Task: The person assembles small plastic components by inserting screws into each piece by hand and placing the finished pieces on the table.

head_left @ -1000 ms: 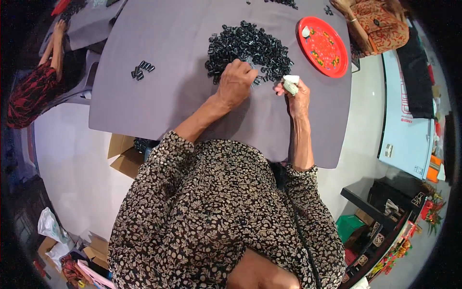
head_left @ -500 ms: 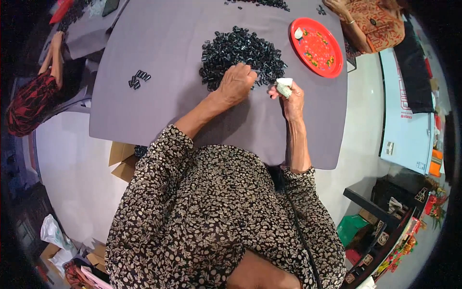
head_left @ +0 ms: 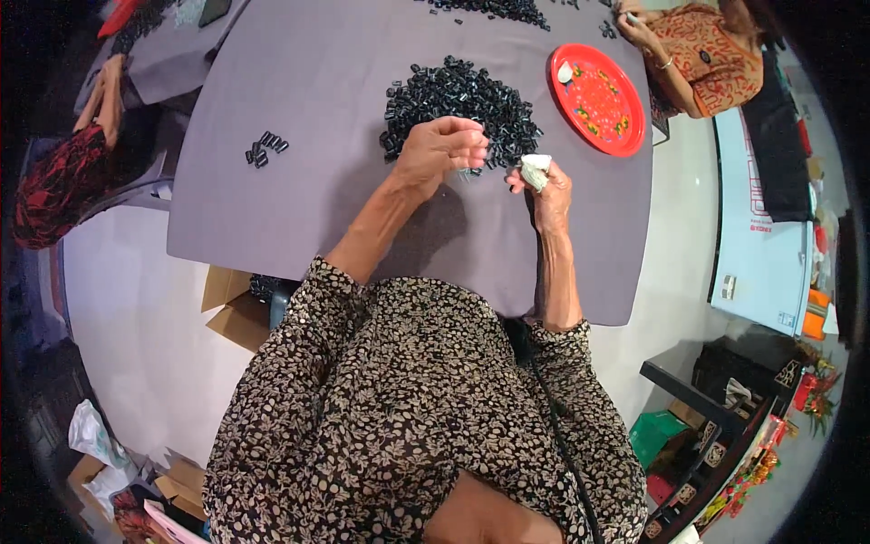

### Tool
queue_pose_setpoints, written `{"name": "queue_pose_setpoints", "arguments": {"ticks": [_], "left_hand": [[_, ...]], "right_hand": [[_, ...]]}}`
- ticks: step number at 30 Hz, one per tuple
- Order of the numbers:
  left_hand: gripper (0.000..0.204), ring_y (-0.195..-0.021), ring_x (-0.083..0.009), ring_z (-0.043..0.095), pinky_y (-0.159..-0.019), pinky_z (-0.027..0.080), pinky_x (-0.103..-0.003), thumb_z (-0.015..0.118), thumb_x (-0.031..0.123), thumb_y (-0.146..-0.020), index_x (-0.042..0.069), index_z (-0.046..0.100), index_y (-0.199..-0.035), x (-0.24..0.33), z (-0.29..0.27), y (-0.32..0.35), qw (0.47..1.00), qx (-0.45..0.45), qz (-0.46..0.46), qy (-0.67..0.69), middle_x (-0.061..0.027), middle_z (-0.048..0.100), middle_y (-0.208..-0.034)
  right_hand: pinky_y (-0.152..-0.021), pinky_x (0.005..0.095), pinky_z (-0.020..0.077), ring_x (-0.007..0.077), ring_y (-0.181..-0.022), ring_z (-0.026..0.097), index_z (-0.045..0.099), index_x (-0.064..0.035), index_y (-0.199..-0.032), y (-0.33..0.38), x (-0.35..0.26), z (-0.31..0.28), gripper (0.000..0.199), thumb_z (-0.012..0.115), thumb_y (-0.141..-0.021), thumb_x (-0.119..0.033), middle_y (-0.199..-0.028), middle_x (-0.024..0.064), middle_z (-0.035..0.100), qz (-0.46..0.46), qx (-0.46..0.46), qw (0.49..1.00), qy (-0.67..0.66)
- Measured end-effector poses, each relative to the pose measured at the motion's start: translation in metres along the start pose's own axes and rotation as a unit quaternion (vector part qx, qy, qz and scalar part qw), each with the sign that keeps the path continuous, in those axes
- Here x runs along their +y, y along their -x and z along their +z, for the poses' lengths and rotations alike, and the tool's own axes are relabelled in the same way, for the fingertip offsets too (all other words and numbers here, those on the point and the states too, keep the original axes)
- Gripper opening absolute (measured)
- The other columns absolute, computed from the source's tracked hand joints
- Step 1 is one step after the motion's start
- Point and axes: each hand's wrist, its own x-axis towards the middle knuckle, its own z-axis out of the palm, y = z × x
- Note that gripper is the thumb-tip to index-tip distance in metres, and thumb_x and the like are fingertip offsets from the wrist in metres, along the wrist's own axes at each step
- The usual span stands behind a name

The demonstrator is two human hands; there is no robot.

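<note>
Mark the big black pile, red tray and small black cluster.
Big black pile (head_left: 460,102), head view: middle of the heap.
Red tray (head_left: 599,100), head view: its floor, near centre.
Small black cluster (head_left: 261,159), head view: its lowest piece.

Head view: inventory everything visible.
table: one, grey, upper centre
large pile: many pieces, black, table's middle
far pile: many, black, top
small cluster: several, black, table's left
tray: one, red, table's right
box: one, brown, floor left
bag: one, white, lower left
cabinet: one, pale, right
shelf: one, dark, lower right
co-workers: two, patterned, upper corners
bundle: one, white, right hand
left hand: one, bare, large pile
right hand: one, bare, beside pile
</note>
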Motion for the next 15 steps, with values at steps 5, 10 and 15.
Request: {"name": "queue_pose_setpoints", "arguments": {"ticks": [5,10,15], "left_hand": [[0.016,-0.075,-0.014,0.057,-0.068,0.048,-0.028,0.059,0.009,-0.082,0.001,0.057,-0.095,-0.003,-0.004,-0.004,0.992,-0.053,0.006,0.11,-0.0076,0.06,-0.085],[0.019,-0.077,-0.0154,0.058,-0.07,0.049,-0.029,0.059,0.01,-0.082,0.0,0.055,-0.097,0.015,0.015,0.008,0.988,-0.07,0.012,0.135,-0.0073,0.059,-0.085],[0.018,-0.076,-0.017,0.058,-0.071,0.049,-0.031,0.058,0.009,-0.083,-0.001,0.055,-0.097,0.029,0.031,0.017,0.984,-0.083,0.049,0.15,-0.009,0.059,-0.084]], "right_hand": [[-0.058,0.0292,0.0461,0.019,-0.061,0.057,0.057,0.0033,-0.089,-0.001,-0.01,0.01,0.013,0.056,-0.079,-0.005,-0.073,0.0107,0.059,0.008,0.042,0.997,-0.067],[-0.059,0.0294,0.0466,0.0174,-0.063,0.057,0.057,0.003,-0.092,0.003,-0.078,0.053,0.014,0.055,-0.08,-0.003,-0.074,0.0083,0.058,-0.089,0.024,0.995,0.034],[-0.066,0.0267,0.0479,0.0147,-0.07,0.059,0.059,0.0015,-0.094,0.006,-0.109,0.08,0.015,0.056,-0.08,-0.002,-0.079,0.0073,0.061,-0.139,0.025,0.982,0.128]]}}
